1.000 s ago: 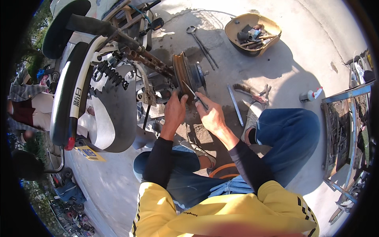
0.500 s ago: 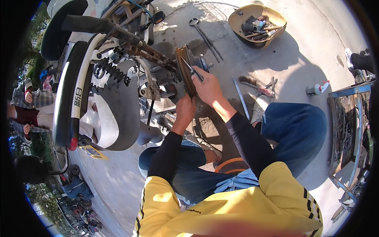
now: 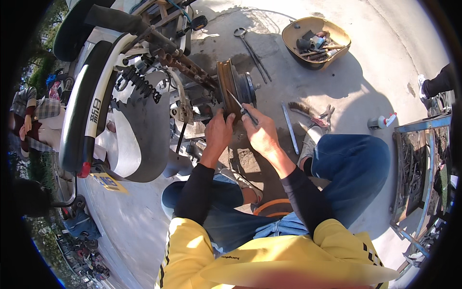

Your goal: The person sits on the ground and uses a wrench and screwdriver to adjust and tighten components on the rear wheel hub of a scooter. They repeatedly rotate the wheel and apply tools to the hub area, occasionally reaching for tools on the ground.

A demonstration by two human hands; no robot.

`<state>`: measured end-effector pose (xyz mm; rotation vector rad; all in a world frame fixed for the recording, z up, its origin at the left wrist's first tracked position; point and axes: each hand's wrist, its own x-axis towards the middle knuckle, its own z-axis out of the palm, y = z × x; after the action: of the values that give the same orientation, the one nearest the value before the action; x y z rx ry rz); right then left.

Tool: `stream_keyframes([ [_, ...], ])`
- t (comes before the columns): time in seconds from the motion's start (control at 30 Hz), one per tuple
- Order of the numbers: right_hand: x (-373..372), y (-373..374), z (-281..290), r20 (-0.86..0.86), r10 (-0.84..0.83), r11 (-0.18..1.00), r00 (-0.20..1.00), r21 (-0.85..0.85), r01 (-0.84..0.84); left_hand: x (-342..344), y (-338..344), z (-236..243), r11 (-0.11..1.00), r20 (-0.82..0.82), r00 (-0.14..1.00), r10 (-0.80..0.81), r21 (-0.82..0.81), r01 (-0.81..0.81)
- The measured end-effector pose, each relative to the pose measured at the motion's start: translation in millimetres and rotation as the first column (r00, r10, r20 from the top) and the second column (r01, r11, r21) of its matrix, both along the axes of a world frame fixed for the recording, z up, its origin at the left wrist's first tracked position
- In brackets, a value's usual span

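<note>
A rusty brown wheel rim (image 3: 224, 82) without a tyre stands on edge in front of me, a dark hub (image 3: 249, 90) on its right side. My left hand (image 3: 217, 135) grips the near edge of the rim, thumb up against it and fingers partly hidden. In my right hand (image 3: 263, 134) is a thin hand tool (image 3: 235, 98) with a long metal blade and a dark handle. Its blade points up and away, lying against the rim's inner channel. Whether the tip is flat or pointed is too small to tell.
An overturned white-and-black scooter (image 3: 96, 111) fills the left. On the ground lie long tyre levers (image 3: 252, 54), a metal bar (image 3: 290, 127), a brush (image 3: 301, 110) and pliers (image 3: 327, 114). A tool-filled bowl (image 3: 291, 36), a bottle (image 3: 378, 123) and a metal rack (image 3: 423, 126) stand right.
My right hand has drawn the tool nearer to me along the rim. My left hand stays at the rim's near edge, its thumb now more visible. The whole view has shifted slightly.
</note>
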<state>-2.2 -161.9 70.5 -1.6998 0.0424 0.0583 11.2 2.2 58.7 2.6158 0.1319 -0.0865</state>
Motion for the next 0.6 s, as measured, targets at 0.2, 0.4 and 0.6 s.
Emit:
stream_keyframes([
  [0.2, 31, 17, 9, -0.003, -0.014, 0.998, 1.0, -0.056, 0.014, -1, 11, -8, 0.999, 0.05, 0.998, -0.03, -0.02, 0.031],
  [0.4, 40, 15, 19, -0.027, -0.02, 0.997, 0.999, -0.074, 0.018, -15, 11, -62, 0.997, -0.018, 0.999, -0.046, 0.064, 0.047],
  [0.6, -13, 15, -22, 0.177, -0.072, 0.997, 0.981, -0.005, 0.074, -12, 8, -72, 0.991, -0.034, 0.994, -0.099, 0.084, 0.102],
])
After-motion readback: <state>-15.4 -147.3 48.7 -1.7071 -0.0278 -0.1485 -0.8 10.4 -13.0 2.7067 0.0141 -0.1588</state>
